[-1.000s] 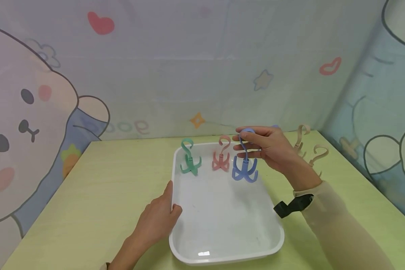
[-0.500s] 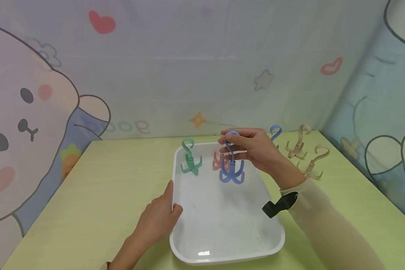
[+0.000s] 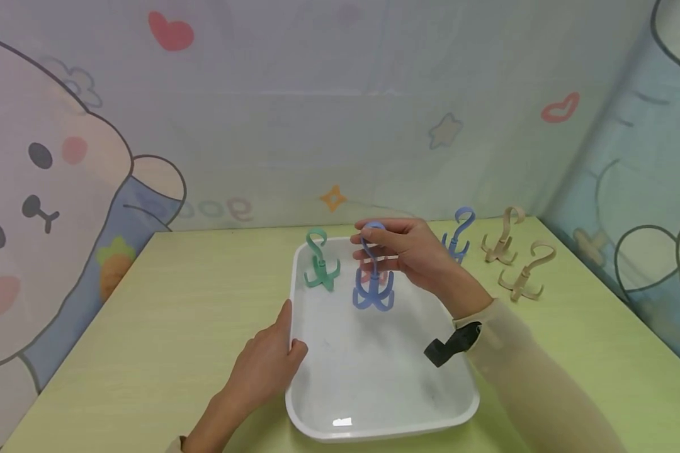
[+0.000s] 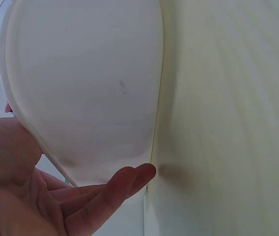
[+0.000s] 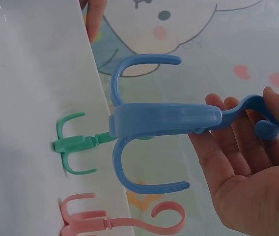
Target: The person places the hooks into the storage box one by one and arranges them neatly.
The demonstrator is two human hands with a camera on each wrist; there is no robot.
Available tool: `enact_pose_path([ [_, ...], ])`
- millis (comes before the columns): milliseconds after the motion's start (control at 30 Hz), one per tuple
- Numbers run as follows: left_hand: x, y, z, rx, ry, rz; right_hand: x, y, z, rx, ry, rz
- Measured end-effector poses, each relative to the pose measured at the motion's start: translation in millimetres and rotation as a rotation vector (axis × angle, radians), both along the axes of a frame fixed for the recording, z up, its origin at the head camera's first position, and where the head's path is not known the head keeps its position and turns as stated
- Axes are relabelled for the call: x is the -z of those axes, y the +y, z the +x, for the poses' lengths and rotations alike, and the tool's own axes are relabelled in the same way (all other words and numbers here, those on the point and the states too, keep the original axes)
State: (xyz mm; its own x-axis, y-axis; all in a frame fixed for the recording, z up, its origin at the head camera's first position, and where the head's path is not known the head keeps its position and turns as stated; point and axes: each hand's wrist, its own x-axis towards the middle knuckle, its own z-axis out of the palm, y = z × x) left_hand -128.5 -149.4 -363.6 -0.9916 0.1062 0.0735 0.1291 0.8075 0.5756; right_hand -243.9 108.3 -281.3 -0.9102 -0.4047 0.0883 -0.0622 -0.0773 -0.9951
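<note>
My right hand (image 3: 410, 251) pinches the curved top of a blue multi-prong hanging hook (image 3: 373, 296) between thumb and fingers. The hook hangs upright over the white tray (image 3: 374, 384), its prongs low and curling up. In the right wrist view the same blue hook (image 5: 164, 119) points its prongs away from my palm. My left hand (image 3: 263, 365) holds the tray's left side, thumb over the rim; in the left wrist view its fingers (image 4: 105, 199) lie along the outer wall. Inside the tray stand a green hook (image 3: 321, 274) and a pink hook (image 5: 85, 225), partly hidden in the head view.
Right of the tray, another blue hook (image 3: 456, 242) stands on the green table (image 3: 204, 302), partly hidden behind my right hand. Two beige hooks, a far one (image 3: 501, 242) and a near one (image 3: 522, 280), stand beside it. A cartoon-print backdrop (image 3: 294, 126) rises behind the table.
My right hand has carried the blue hook leftward over the tray, in front of the pink one. The other blue hook has come into view. My left hand stays on the tray.
</note>
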Motion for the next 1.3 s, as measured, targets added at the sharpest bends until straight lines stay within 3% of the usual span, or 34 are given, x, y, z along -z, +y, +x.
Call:
enact_pose_path([
  [1300, -2.1, 2.2, 1.5, -0.001, 0.005, -0.011, 24.0, -42.3, -11.6, -0.032, -0.068, 0.071],
])
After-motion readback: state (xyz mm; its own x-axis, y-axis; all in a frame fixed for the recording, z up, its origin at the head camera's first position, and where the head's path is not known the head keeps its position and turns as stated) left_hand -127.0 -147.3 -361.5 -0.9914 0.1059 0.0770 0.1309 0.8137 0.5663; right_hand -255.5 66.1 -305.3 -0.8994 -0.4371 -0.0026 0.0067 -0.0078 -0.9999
